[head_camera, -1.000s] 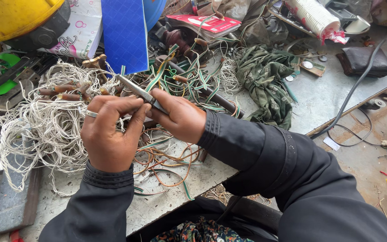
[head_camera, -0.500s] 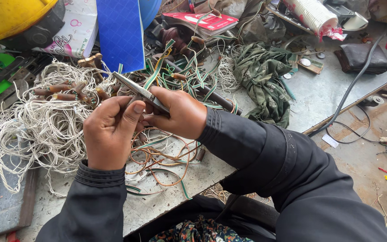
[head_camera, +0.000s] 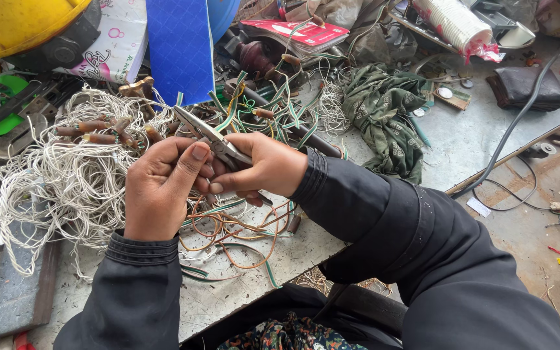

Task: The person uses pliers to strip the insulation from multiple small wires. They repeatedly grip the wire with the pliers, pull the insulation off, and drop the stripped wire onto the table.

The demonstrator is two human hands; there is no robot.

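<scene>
My right hand point(head_camera: 264, 170) grips a pair of metal pliers point(head_camera: 210, 135) whose jaws point up and to the left. My left hand point(head_camera: 161, 188) is pressed against the right one, thumb up beside the pliers, fingers curled around something small that I cannot make out. Under both hands lie loops of copper-coloured and green-striped wire point(head_camera: 238, 233). Left of them sits a big tangle of white cord point(head_camera: 66, 175) with brown sleeves on some ends.
A cluttered grey workbench point(head_camera: 468, 139) carries a green cloth point(head_camera: 384, 116), a blue sheet point(head_camera: 179, 48), a yellow helmet point(head_camera: 21, 23), a red booklet point(head_camera: 306, 35), a dark pouch point(head_camera: 529, 87) and a black cable point(head_camera: 513, 133). A metal bar point(head_camera: 17, 291) lies at the left front.
The pliers' jaws have spread a little and tilted. My left thumb has risen beside them; both hands have stayed close together over the wires.
</scene>
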